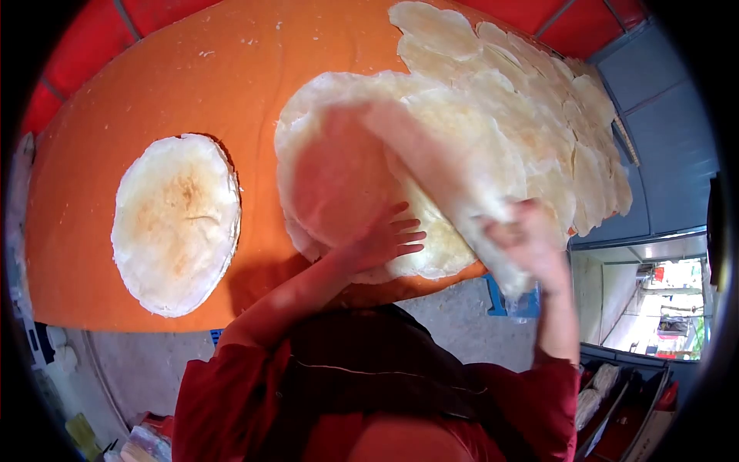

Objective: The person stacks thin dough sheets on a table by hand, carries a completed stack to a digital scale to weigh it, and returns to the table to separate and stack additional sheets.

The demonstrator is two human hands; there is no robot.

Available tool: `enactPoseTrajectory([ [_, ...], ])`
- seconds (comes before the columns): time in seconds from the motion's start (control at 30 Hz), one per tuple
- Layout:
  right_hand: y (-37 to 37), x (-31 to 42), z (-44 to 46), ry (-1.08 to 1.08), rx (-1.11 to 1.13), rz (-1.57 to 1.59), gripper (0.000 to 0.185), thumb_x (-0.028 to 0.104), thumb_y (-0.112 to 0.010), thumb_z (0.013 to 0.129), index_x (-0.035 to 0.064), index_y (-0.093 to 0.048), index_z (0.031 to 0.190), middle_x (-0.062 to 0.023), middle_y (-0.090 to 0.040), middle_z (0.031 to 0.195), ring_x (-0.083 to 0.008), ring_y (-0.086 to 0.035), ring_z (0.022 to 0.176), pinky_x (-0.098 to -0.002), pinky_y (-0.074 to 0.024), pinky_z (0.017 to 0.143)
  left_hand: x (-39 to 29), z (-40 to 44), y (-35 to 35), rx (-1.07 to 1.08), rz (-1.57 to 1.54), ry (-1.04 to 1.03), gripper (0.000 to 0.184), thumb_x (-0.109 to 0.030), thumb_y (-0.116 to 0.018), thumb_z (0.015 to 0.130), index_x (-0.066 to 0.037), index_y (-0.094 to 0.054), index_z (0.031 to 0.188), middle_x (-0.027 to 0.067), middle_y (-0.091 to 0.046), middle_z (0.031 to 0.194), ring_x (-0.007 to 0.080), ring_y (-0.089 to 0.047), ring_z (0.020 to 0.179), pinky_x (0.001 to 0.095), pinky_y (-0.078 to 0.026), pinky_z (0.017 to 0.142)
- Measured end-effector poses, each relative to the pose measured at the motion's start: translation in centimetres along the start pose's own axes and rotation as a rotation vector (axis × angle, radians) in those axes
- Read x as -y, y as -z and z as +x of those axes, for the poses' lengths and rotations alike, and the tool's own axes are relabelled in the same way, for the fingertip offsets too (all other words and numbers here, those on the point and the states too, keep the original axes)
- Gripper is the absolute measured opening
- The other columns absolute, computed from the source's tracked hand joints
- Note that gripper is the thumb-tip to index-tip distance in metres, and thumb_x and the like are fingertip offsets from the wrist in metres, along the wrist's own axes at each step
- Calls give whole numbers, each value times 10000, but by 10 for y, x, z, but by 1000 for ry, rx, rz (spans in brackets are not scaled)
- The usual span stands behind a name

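Observation:
My left hand [385,240] is over the near edge of a pile of thin round flatbreads [339,177], its fingers spread and holding nothing. Whether its palm presses on the pile I cannot tell. To the right, my right hand [527,235] is closed on the edge of one thin flatbread [443,165], which is lifted in a slanting, motion-blurred band across the pile. A separate stack of round flatbreads [177,223] with browned patches lies on the orange tabletop [254,100], left of both hands.
Many overlapping flatbreads [531,115] cover the far right of the table. Red panels [92,61] border the far side, with grey panels [654,131] on the right. A blue stool [500,296] stands below the near edge. Shelving [623,408] is at lower right.

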State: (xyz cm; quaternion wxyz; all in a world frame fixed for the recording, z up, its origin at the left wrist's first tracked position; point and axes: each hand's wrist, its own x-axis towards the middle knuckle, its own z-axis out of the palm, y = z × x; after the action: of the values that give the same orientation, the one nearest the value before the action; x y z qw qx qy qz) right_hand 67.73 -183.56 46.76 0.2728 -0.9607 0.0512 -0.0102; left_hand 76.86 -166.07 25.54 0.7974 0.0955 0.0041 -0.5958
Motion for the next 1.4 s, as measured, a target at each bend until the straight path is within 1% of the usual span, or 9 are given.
enactPoseTrajectory([
  [0.23, 96, -29, 18, -210, -327, 1008, 403, 105, -662, 666, -72, -548, 1009, -168, -608, 918, -200, -614, 762, -295, -516, 687, -29, -36, -34, -227, 471, -591, 723, -215, -674, 743, -21, -255, 1299, 117, -386, 1261, 233, -362, 1168, 395, -284, 1000],
  [0.53, -127, -247, 60, -541, 38, 1513, 535, 321, -542, 837, 22, -392, 1255, -76, -538, 1151, -146, -541, 889, -268, -442, 756, -43, -83, 31, -802, 758, -917, 552, -48, -663, 739, 6, -327, 1175, 135, -489, 1121, 182, -520, 988, 309, -464, 819],
  [0.63, -117, -192, 53, -469, 52, 1557, 455, 259, -576, 817, 19, -455, 1184, -100, -561, 1094, -157, -541, 855, -261, -430, 746, -34, -84, 39, -877, 827, -962, 522, -75, -642, 771, -9, -308, 1167, 131, -472, 1124, 177, -504, 985, 288, -425, 842],
  [0.73, -162, -184, 70, -505, -144, -58, 360, 145, -613, 774, 18, -492, 1088, -113, -581, 1007, -163, -543, 858, -261, -435, 753, -33, -81, 44, -958, 796, -914, 541, -26, -578, 775, 12, -247, 1201, 160, -451, 1125, 195, -474, 1007, 284, -393, 866],
  [0.87, -163, -236, 70, -328, -126, 1132, 407, 205, -711, 688, -13, -523, 975, -129, -598, 910, -200, -539, 918, -351, -443, 797, -32, -81, 47, -1053, 973, -932, 495, 61, -528, 731, 27, -283, 1160, 160, -475, 1078, 210, -491, 993, 292, -405, 852],
  [1.07, -122, -226, 33, -449, -119, 1474, 405, 130, -633, 729, -22, -519, 1087, -152, -514, 1132, -214, -475, 1068, -338, -349, 928, -39, -86, -1, -850, 729, -896, 566, -106, -687, 697, 7, -305, 1099, 139, -492, 995, 210, -509, 930, 307, -434, 802],
  [1.13, -127, -219, 33, -472, -151, 1500, 409, 136, -622, 752, -15, -517, 1118, -149, -489, 1185, -204, -460, 1094, -324, -326, 952, -76, -85, 14, -946, 489, -759, 580, -252, -684, 727, -12, -302, 1090, 135, -485, 1004, 202, -516, 898, 315, -450, 750],
  [1.2, -133, -227, 39, -500, -134, 1384, 406, 131, -632, 744, -12, -528, 1109, -138, -508, 1166, -194, -469, 1080, -315, -320, 957, -80, -59, 40, -1423, 1247, -595, 498, -224, -595, 797, -30, -285, 1135, 99, -550, 708, 249, -569, 628, 361, -447, 531],
  [1.4, -122, -210, 45, -509, -231, 963, 524, -58, -621, 634, -34, -453, 1130, -95, -594, 910, -171, -553, 825, -301, -419, 835, -78, -70, 1, -1043, 1650, -1177, 556, 3, -484, 722, -32, -289, 1241, 198, -547, 862, 349, -511, 635, 411, -401, 566],
])
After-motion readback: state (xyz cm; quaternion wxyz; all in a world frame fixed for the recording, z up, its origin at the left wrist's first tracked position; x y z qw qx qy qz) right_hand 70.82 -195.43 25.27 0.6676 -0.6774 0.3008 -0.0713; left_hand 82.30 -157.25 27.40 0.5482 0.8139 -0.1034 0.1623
